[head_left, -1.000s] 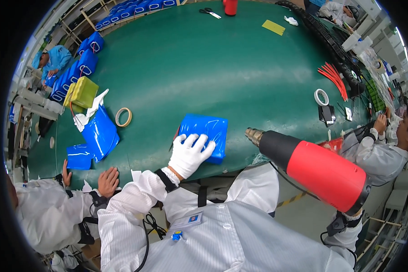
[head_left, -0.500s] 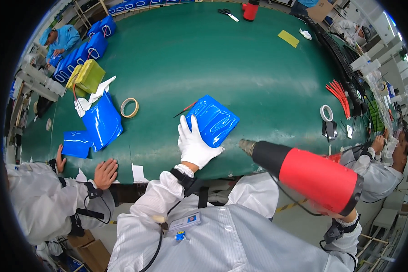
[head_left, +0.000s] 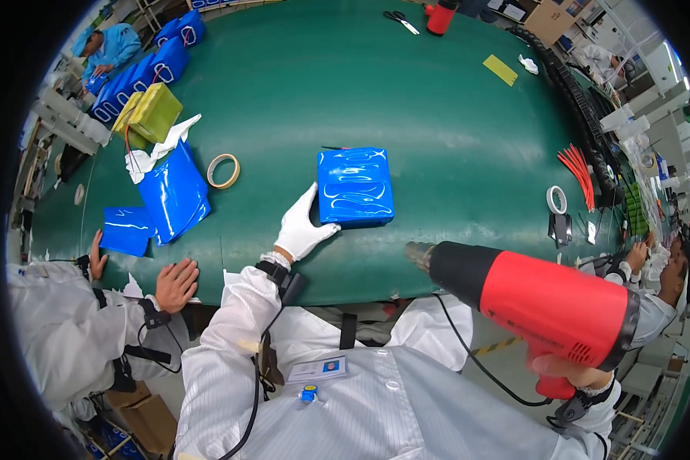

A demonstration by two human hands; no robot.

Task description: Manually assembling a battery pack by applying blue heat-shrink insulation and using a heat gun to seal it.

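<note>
Blue wrapped pack (head_left: 355,187) lies flat near the middle of the green counter (head_left: 437,115). The gloved left hand (head_left: 302,226) touches its lower left corner with spread fingers, gripping nothing. The right hand (head_left: 571,374) has its grip closed around the handle of a red heat gun (head_left: 529,295), whose nozzle points toward the pack. A tape ring (head_left: 223,171) lies farther left.

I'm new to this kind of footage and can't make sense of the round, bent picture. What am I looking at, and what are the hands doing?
The picture comes from a wide-angle camera on a person's head, looking down, so straight edges bend. The left hand, in a white glove, rests against a shiny blue pack on a green table. The right hand holds a red and black heat gun, nozzle pointing toward the pack. Also on the table: a tape ring, more blue packs and red wires. The bare hands at lower left belong to a co-worker.
</note>
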